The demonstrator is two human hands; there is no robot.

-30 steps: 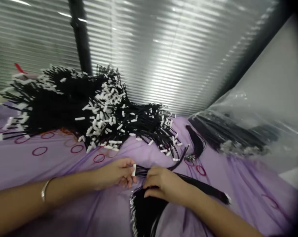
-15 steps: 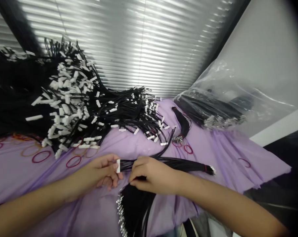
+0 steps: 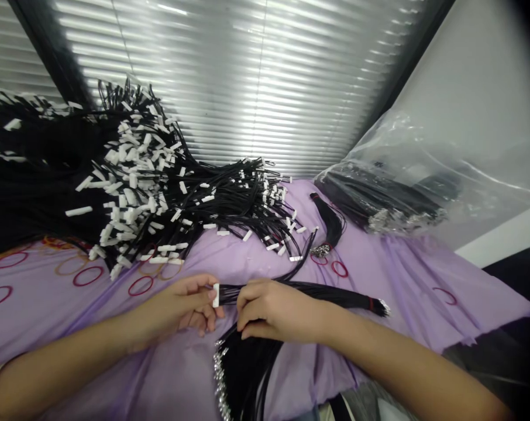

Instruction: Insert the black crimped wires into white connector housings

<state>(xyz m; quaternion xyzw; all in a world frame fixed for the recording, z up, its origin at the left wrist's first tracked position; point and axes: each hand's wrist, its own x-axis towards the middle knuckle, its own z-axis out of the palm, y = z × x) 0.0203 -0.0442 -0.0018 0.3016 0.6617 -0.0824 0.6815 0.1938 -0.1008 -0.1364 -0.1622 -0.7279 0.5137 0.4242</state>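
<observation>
Between finger and thumb, my left hand [image 3: 198,301] pinches a white connector [image 3: 216,295] at the end of some black wires. My right hand [image 3: 269,310] is curled over these wires just beside the connector, its fingertips bent down; what they grip is partly hidden. A black wire bundle [image 3: 335,294], tied with a red band near its silvery tips, runs out to the right behind my right hand. Below it, a fan of black wires [image 3: 247,368] with shiny metal ends along its left edge lies close to my body.
A large heap of black wires with white connectors [image 3: 133,175] fills the back left. Red rubber bands [image 3: 141,285] are scattered on the purple cloth [image 3: 168,380]. A smaller tied bundle [image 3: 329,222] lies near a clear plastic bag [image 3: 379,181] of wires. Blinds [image 3: 256,76] stand behind.
The whole view has shifted slightly, so everything appears a little further right and the left wrist's bracelet shows. Both hands keep nearly the same pose at the connector and wires.
</observation>
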